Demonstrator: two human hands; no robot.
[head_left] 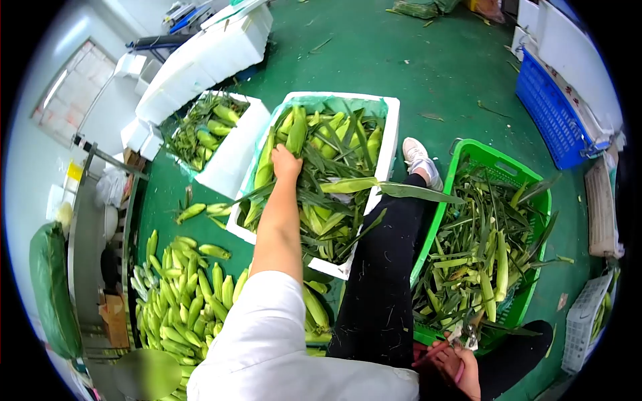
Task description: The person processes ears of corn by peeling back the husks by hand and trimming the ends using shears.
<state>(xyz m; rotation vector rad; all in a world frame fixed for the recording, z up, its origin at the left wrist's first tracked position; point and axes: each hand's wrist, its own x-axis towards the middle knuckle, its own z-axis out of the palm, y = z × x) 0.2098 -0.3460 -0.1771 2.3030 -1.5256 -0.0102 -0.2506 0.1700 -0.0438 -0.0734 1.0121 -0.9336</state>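
Note:
My left hand point(286, 164) reaches into a white foam box point(392, 134) lined with green plastic. Its fingers are closed around the lower end of an unhusked ear of corn point(297, 132). More ears and long green leaves point(321, 177) fill the box around it. Low at the right, my right hand point(463, 369) is wrapped around the red handles of pruning shears point(461, 337), whose metal head points up at the rim of a green crate point(540, 257). Loose husks and leaves point(461, 247) heap up inside that crate.
Trimmed ears point(187, 301) lie in a large pile on the floor at the left. Behind it stands a second foam box point(234, 150) with corn. My legs point(374, 281) sit between foam box and crate. A blue crate point(542, 100) stands at the far right.

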